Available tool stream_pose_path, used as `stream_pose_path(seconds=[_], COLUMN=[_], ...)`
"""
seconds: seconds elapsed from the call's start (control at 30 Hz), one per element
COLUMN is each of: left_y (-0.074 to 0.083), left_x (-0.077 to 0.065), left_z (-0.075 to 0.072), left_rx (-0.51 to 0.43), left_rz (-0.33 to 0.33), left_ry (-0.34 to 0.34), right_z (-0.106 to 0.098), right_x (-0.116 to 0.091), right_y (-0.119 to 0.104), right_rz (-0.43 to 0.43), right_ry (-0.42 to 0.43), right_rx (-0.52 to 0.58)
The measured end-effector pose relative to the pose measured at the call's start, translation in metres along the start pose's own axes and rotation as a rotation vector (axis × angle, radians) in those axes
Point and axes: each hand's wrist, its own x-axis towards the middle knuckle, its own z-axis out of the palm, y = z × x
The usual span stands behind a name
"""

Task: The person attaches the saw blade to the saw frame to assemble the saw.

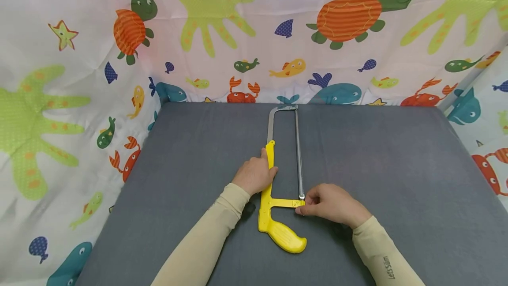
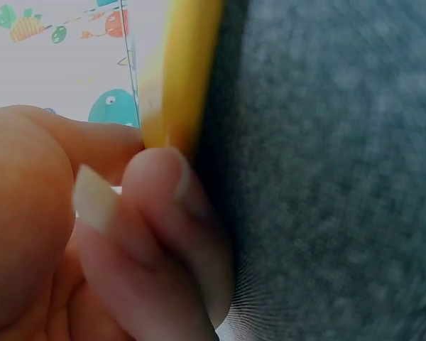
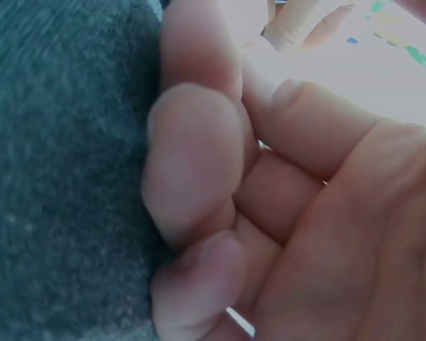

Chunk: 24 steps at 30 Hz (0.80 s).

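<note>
A hacksaw with a yellow handle (image 1: 286, 236) and a metal frame lies on the grey table, its far end pointing away from me. My left hand (image 1: 255, 174) grips the yellow bar of the frame, thumb across the top and a finger along its left side. In the left wrist view the yellow bar (image 2: 188, 71) rises past curled fingertips. At the near end of the blade (image 1: 299, 158), my right hand (image 1: 332, 204) pinches the end of the yellow crosspiece (image 1: 286, 203) between thumb and fingers. In the right wrist view curled fingers (image 3: 195, 160) rest by the grey cloth, and the saw is hidden.
A grey cloth-covered table (image 1: 397, 167) spreads around the saw. Behind it and at both sides hangs a white curtain (image 1: 246, 16) printed with sea animals, meeting the table's back edge close to the saw's far end.
</note>
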Motion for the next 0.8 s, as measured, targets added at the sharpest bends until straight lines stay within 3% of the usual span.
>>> stream_pose_path(seconds=[0.5, 0.8], left_y=[-0.0036, -0.0017], left_x=[-0.0020, 0.0001], left_z=[0.0021, 0.0023], left_rx=[-0.020, 0.001], left_rz=[0.012, 0.017], left_ry=[-0.020, -0.011], right_z=[-0.0038, -0.0047], right_x=[-0.0031, -0.0025], right_y=[0.0066, 0.0076], right_rz=[-0.111, -0.092], right_ry=[-0.059, -0.063], right_rx=[0.042, 0.044])
